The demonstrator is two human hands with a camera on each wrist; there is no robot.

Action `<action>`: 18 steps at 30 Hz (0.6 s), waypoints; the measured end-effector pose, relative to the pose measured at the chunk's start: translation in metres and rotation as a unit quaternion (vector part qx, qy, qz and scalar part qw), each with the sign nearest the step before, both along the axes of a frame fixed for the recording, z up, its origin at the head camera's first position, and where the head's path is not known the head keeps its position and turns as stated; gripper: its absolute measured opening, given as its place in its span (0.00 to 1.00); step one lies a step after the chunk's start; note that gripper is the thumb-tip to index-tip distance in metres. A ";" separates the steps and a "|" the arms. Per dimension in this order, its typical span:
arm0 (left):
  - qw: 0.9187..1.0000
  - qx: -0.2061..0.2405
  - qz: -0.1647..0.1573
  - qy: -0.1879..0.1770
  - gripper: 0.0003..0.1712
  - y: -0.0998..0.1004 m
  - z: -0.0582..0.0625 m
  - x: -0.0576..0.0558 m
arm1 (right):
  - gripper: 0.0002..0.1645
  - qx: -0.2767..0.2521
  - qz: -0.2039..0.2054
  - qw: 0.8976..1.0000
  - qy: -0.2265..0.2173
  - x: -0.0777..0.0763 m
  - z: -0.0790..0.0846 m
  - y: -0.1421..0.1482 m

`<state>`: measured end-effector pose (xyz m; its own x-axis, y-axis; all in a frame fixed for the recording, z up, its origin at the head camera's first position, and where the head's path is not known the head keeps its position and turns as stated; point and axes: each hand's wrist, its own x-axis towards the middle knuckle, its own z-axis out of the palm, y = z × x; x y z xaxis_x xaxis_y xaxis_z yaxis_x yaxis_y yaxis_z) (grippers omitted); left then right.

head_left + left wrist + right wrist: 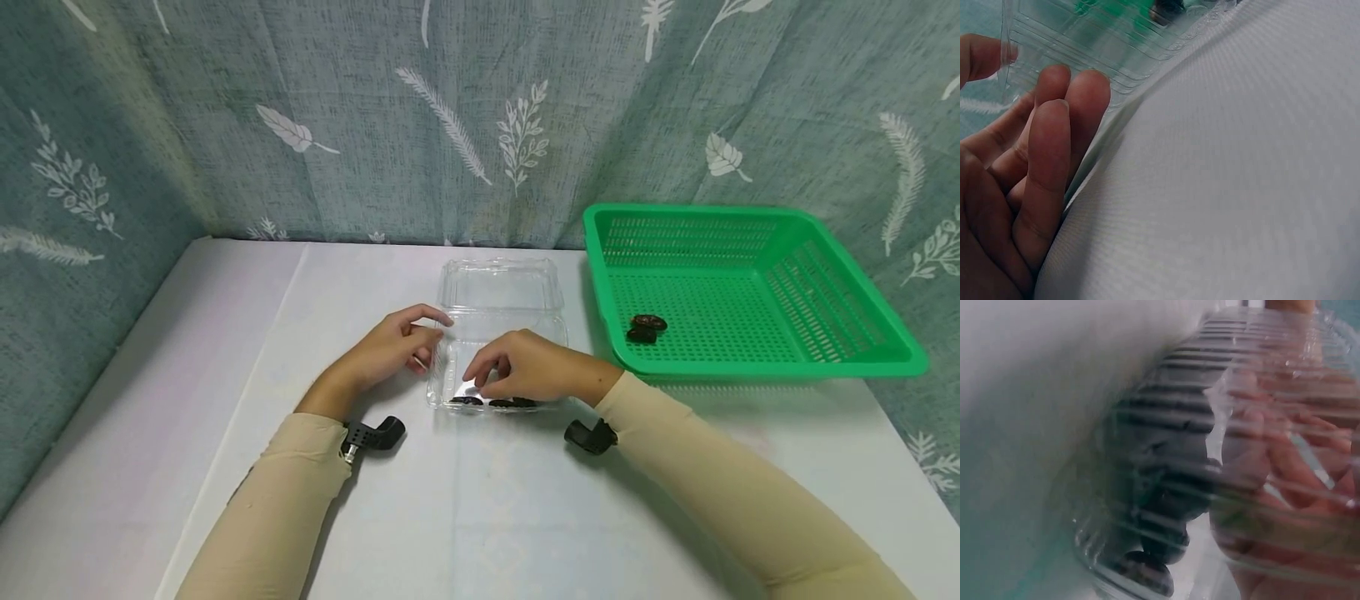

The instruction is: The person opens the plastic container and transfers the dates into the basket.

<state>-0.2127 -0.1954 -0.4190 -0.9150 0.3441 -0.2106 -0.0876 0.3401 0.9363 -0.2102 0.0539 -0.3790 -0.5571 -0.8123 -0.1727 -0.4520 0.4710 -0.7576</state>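
Note:
A clear plastic clamshell container (498, 327) stands on the table with its lid folded back. Several dark dates (467, 401) lie in a row along its near wall. My left hand (390, 344) is at the container's left side, index finger reaching to the rim; in the left wrist view its loosely bent fingers (1047, 150) touch the ribbed wall. My right hand (532, 367) is bent down inside the container, fingertips just above the dates. Through the clear wall, the right wrist view shows the fingers (1241, 447) beside the dark dates (1179, 425), with a pale gap between.
To the right stands a green perforated basket (757, 371), its left side close to my right forearm. Two dates (647, 327) lie in its left part. A white cloth covers the table (480, 517), and a leaf-patterned curtain (360, 125) hangs behind.

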 end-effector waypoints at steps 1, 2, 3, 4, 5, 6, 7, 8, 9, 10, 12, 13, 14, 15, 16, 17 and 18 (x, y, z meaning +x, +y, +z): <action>1.000 0.001 0.001 0.000 0.20 0.000 0.000 0.000 | 0.15 0.003 0.007 1.000 0.001 -0.001 -0.001 -0.001; 1.000 0.003 0.001 0.000 0.20 0.000 -0.001 0.001 | 0.15 0.004 0.014 1.000 0.003 -0.001 -0.001 -0.001; 1.000 0.003 0.002 -0.001 0.20 0.000 -0.002 0.001 | 0.16 0.006 0.021 1.000 0.005 -0.001 -0.002 -0.002; 1.000 0.004 0.002 0.001 0.20 -0.001 -0.002 0.001 | 0.16 0.008 0.028 1.000 0.008 -0.002 -0.002 -0.002; 1.000 0.003 0.002 0.001 0.20 -0.001 -0.002 0.001 | 0.17 0.009 0.036 0.999 0.008 -0.002 -0.002 -0.003; 1.000 0.003 0.002 0.000 0.20 -0.001 -0.002 0.001 | 0.17 0.011 0.045 0.999 0.008 -0.002 -0.002 -0.004; 1.000 0.003 0.002 0.000 0.20 -0.001 -0.002 0.001 | 0.18 0.013 0.053 0.998 0.008 -0.003 -0.002 -0.004; 1.000 0.002 0.001 -0.001 0.20 -0.001 -0.003 0.002 | 0.19 0.014 0.062 0.998 0.009 -0.002 -0.002 -0.005; 1.000 0.002 0.000 -0.002 0.20 -0.001 -0.003 0.002 | 0.19 0.015 0.070 0.997 0.011 -0.002 -0.003 -0.005; 1.000 0.003 0.000 -0.001 0.20 -0.001 -0.003 0.002 | 0.20 0.016 0.076 0.997 0.014 -0.002 -0.003 -0.006; 1.000 0.005 0.000 0.001 0.19 0.000 -0.002 0.002 | 0.20 0.017 0.086 0.996 0.025 -0.002 -0.003 -0.006; 1.000 0.006 0.001 0.002 0.19 0.000 -0.002 0.002 | 0.20 0.016 0.091 0.995 0.032 -0.002 -0.003 -0.007; 1.000 0.008 0.002 0.003 0.19 0.001 -0.002 0.002 | 0.20 0.015 0.096 0.994 0.040 -0.002 -0.004 -0.007; 1.000 0.009 0.002 0.004 0.19 0.001 -0.001 0.001 | 0.20 0.015 0.101 0.994 0.049 -0.002 -0.004 -0.008; 1.000 0.009 0.001 0.004 0.20 0.001 -0.001 0.001 | 0.20 0.015 0.105 0.993 0.056 -0.002 -0.004 -0.008; 1.000 0.008 0.001 0.004 0.20 0.001 -0.001 0.001 | 0.20 0.016 0.110 0.992 0.063 -0.002 -0.004 -0.009; 1.000 0.009 0.000 0.002 0.20 0.001 -0.001 0.002 | 0.19 0.016 0.114 0.991 0.068 -0.002 -0.004 -0.010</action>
<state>-0.2111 -0.1947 -0.4198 -0.9161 0.3472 -0.2005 -0.0835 0.3240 0.9424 -0.2120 0.0442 -0.3833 -0.3788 -0.9154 -0.1364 -0.6466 0.3672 -0.6686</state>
